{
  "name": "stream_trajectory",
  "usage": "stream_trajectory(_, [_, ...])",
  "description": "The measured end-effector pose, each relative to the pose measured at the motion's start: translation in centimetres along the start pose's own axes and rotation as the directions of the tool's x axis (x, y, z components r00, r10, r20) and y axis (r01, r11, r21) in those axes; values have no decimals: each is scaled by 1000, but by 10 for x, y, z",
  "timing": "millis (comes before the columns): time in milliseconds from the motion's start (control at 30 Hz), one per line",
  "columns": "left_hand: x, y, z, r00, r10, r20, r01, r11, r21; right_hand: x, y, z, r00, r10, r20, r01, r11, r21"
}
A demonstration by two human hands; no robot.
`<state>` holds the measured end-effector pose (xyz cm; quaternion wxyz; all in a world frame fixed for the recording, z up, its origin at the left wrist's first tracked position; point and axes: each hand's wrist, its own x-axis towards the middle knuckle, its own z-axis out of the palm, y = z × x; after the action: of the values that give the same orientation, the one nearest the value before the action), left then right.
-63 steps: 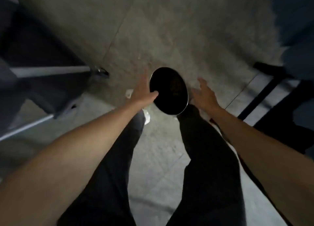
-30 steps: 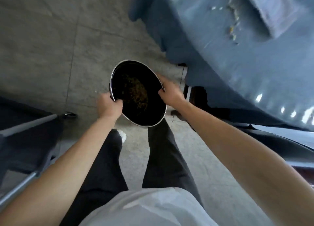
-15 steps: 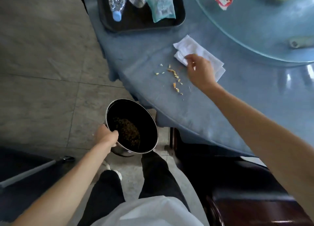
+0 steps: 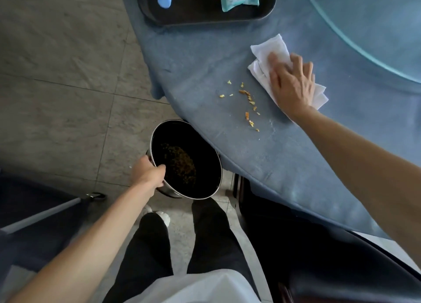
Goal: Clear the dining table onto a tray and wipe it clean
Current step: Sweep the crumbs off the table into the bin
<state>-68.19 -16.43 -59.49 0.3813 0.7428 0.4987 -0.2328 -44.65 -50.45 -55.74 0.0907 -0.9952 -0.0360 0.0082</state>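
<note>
Two hands: left fingers round bin rim, right fingers flat on napkin.

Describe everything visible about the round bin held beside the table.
The bin is a round container with a shiny metal rim and a black interior, open at the top, with no lid visible. Yellowish-brown scraps lie at its bottom. It is held just below the blue-clothed table's edge, tilted slightly, above the tiled floor. The left hand grips its near rim, thumb inside.

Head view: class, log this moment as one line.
left hand grips bin rim | right hand presses cloth | crumbs unswept
</note>
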Motion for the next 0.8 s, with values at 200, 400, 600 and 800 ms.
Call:
stream_trajectory(200, [-2,9,-1,1000,21,2,-21,999,-47,-20,-35,11,1000,-7,23,6,999,44])
stream_trajectory(400, [-9,15,-9,999,35,8,-34,991,-130,-74,-95,24,991,-105,84,100,993,54])
stream_trajectory(600, [-19,22,-18,999,44,23,-39,982,-185,-145,-178,32,939,-284,194,251,951,180])
stream_trajectory(800, [-22,25,-24,998,57,17,-52,972,-228,-140,-170,4,963,-259,79,216,910,353])
